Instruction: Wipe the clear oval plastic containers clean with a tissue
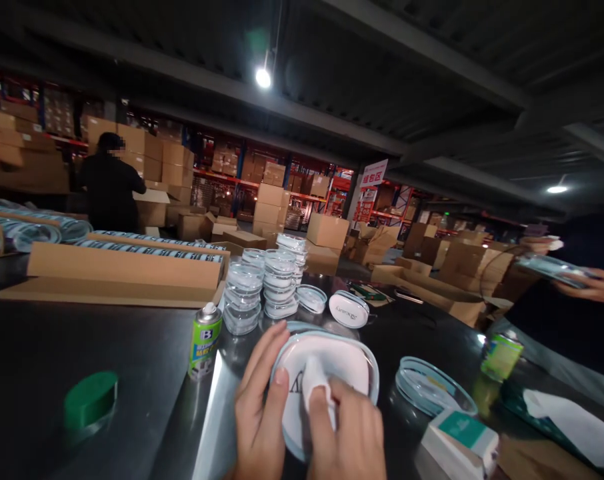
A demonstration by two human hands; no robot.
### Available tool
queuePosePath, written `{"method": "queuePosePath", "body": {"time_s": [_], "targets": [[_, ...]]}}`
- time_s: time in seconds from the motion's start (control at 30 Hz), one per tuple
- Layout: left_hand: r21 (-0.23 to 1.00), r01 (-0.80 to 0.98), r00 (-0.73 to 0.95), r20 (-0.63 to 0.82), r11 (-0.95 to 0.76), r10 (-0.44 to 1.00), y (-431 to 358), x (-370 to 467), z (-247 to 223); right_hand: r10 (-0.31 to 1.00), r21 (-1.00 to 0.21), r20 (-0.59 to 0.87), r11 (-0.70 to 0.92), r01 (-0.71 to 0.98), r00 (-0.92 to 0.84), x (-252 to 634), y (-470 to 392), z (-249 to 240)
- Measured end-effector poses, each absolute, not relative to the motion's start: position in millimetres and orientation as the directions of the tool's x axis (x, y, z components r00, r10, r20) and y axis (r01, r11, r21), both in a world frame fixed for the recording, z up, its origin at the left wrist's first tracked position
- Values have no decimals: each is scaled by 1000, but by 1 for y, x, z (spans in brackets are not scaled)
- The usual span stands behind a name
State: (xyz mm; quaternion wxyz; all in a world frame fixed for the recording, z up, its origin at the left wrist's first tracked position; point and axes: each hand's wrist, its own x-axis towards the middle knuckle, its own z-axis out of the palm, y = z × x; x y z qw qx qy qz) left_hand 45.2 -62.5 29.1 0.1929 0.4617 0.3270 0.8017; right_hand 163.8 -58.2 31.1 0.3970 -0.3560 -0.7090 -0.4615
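Clear-rimmed case (352, 357), white-faced and lettered, is front and centre, over the dark surface (147, 353). Our left hand (262, 403) grips its left edge, fingers partly curled; our right hand (351, 427) pinches a white tissue (313, 377) against its face, fingers closed. We judge light, even pressure and a steady hold best. Beyond stand a spray can (205, 343) and stacked cases (243, 297).
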Motion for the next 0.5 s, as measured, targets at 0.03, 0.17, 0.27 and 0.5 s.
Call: {"method": "queuePosePath", "body": {"time_s": [0.03,0.17,0.27,0.5], "targets": [[705,-18,-495,610,-709,619,-62,45,28,131,378,888,336,863,-441,165,-57,31],[706,-7,-499,611,-708,615,-61,47,27,223,339,891,250,907,-394,175,-51,33],[701,-8,-481,623,-714,617,-60,48,25,206,337,896,260,905,-393,174,-52,29],[716,18,-462,625,-698,629,-57,37,26,287,208,917,247,946,-276,199,-41,43]]}}
